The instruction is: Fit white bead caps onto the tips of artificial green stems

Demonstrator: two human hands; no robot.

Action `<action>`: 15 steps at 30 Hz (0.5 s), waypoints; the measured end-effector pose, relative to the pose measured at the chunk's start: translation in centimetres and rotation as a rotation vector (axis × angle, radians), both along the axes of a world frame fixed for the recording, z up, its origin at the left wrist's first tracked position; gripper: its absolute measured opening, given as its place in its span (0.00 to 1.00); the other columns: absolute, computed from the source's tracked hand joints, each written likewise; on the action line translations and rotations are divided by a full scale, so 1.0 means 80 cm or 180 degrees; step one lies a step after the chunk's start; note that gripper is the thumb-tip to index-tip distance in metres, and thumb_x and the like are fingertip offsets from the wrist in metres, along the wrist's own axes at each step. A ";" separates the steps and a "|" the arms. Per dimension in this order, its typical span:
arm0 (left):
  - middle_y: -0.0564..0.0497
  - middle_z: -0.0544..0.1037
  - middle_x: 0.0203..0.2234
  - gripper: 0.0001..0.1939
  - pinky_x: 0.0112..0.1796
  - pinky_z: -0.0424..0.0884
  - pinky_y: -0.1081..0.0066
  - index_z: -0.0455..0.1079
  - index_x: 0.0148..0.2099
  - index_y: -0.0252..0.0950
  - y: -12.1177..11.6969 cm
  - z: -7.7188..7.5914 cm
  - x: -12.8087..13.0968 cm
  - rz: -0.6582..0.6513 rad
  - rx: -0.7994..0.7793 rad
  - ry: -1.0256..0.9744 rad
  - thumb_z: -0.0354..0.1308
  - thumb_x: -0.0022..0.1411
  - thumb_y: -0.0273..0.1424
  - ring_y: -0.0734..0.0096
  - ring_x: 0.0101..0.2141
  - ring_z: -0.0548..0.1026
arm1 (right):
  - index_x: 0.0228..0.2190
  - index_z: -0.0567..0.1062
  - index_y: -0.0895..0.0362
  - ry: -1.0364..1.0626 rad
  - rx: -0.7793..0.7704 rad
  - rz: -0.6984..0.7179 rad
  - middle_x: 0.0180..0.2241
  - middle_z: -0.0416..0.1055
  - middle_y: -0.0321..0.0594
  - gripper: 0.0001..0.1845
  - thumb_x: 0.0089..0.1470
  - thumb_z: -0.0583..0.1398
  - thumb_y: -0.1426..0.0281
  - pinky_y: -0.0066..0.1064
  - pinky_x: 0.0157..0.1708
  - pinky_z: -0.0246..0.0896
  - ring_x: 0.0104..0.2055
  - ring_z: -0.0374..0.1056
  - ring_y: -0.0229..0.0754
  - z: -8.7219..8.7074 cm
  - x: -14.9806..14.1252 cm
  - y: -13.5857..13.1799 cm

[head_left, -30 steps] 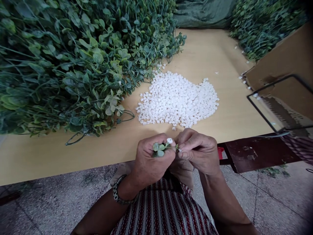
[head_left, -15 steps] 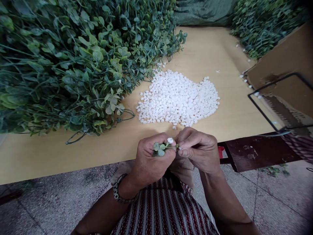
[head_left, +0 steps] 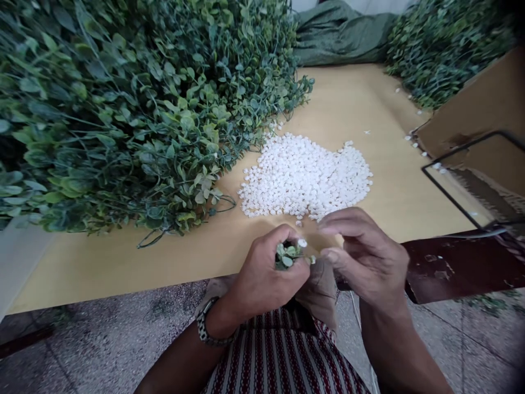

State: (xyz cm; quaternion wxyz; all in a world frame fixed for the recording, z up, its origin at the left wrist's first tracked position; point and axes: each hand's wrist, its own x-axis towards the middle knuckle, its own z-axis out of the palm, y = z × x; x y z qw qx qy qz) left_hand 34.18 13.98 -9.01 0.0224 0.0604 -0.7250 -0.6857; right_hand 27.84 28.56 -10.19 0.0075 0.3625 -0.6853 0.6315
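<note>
My left hand (head_left: 270, 271) is closed around an artificial green sprig (head_left: 288, 256), whose leaves stick out by the thumb. Two tips of the sprig carry small white flower heads (head_left: 302, 243). To the right, my right hand (head_left: 365, 257) is raised with thumb and fingers apart and nothing visible between them; it is close to the sprig but not touching it. Just beyond both hands, a pile of small white flower heads (head_left: 307, 175) lies on the tan tabletop (head_left: 197, 257).
A large heap of artificial greenery (head_left: 135, 120) covers the table's left side. Another bunch of greenery (head_left: 447, 49), a cardboard box (head_left: 484, 104) and a black wire frame (head_left: 451, 194) are at right. Green cloth (head_left: 344, 33) lies at the back. A dark red surface (head_left: 455, 268) sits below the table edge.
My right hand has let go of the sprig's tip, opened and moved right. A white flower head shows on that tip. My left hand keeps its hold, and the view has shifted slightly.
</note>
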 end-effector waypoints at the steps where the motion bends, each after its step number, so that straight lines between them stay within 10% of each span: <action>1: 0.58 0.62 0.20 0.05 0.22 0.59 0.78 0.61 0.27 0.35 0.000 0.001 -0.001 -0.0079 -0.0107 -0.0004 0.53 0.49 0.20 0.80 0.21 0.59 | 0.41 0.76 0.50 0.0248 0.0063 -0.0082 0.36 0.71 0.41 0.17 0.48 0.65 0.75 0.38 0.38 0.65 0.40 0.67 0.44 0.007 -0.002 0.001; 7: 0.54 0.72 0.28 0.09 0.30 0.65 0.73 0.63 0.37 0.35 0.001 0.005 -0.004 -0.0555 -0.0424 -0.0011 0.55 0.52 0.22 0.73 0.29 0.68 | 0.34 0.75 0.53 0.0879 0.0614 0.0524 0.32 0.71 0.39 0.07 0.53 0.60 0.76 0.38 0.37 0.64 0.37 0.67 0.41 0.033 -0.011 -0.009; 15: 0.50 0.71 0.26 0.03 0.31 0.67 0.71 0.68 0.31 0.34 -0.006 -0.001 0.008 -0.0239 0.0290 0.0691 0.54 0.58 0.25 0.70 0.29 0.70 | 0.31 0.73 0.56 0.0756 0.0062 -0.0163 0.24 0.66 0.36 0.05 0.52 0.60 0.78 0.31 0.26 0.61 0.29 0.63 0.38 0.004 0.015 -0.008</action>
